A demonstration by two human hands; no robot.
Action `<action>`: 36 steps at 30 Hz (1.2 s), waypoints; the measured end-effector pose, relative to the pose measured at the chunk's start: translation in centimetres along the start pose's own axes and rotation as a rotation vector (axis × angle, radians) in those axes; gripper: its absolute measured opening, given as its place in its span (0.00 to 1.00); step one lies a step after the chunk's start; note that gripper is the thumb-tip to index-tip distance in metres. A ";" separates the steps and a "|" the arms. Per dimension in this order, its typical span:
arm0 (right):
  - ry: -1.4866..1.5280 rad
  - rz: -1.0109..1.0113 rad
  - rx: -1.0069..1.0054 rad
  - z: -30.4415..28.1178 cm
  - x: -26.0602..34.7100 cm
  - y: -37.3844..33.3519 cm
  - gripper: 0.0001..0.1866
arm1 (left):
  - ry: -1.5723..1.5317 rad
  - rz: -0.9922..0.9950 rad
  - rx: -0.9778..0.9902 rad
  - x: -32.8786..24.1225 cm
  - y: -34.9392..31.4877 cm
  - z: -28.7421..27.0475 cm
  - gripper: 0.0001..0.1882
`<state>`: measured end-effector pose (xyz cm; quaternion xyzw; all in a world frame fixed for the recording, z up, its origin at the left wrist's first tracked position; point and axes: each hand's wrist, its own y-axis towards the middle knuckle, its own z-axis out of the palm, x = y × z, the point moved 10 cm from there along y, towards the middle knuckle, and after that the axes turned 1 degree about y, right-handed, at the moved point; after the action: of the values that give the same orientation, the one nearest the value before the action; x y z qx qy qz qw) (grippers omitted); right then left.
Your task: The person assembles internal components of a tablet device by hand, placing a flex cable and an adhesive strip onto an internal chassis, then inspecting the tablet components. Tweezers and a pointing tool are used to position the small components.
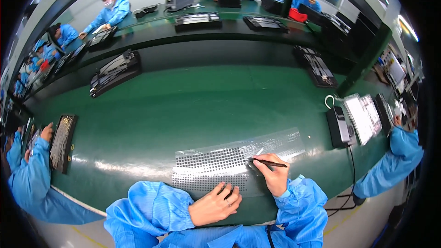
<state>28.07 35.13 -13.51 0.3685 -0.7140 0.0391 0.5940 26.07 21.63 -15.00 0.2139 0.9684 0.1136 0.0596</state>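
Observation:
A clear plastic sheet with rows of small dark square pieces lies on the green bench in front of me. A second clear strip with fainter dots overlaps its right end. My right hand is closed in a pinch around a slim black pen-like tool. The tool's tip points left and sits at the right end of the dark rows; whether it touches a piece cannot be told. My left hand rests palm down at the sheet's lower edge, fingers bent, slightly apart and holding nothing.
A black tray of thin strips lies left, beside a co-worker's sleeve. To the right are a black box-shaped device with a cable and bagged sheets. Black trays stand on the far belt; several co-workers sit beyond.

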 end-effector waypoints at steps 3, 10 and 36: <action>-0.013 0.029 -0.004 -0.2 -0.4 0.0 0.06 | 0.009 0.015 -0.029 -0.1 0.0 0.2 0.20; -0.007 0.062 -0.007 -0.3 -0.7 0.0 0.06 | 0.013 0.009 -0.055 -0.1 0.3 0.5 0.19; 0.039 0.165 0.004 -0.3 -0.8 0.1 0.07 | 0.086 -0.003 -0.065 -0.4 0.1 0.2 0.17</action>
<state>28.28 35.74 -14.13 0.3087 -0.7300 0.0968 0.6019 26.48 21.55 -15.15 0.2051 0.9662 0.1541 0.0251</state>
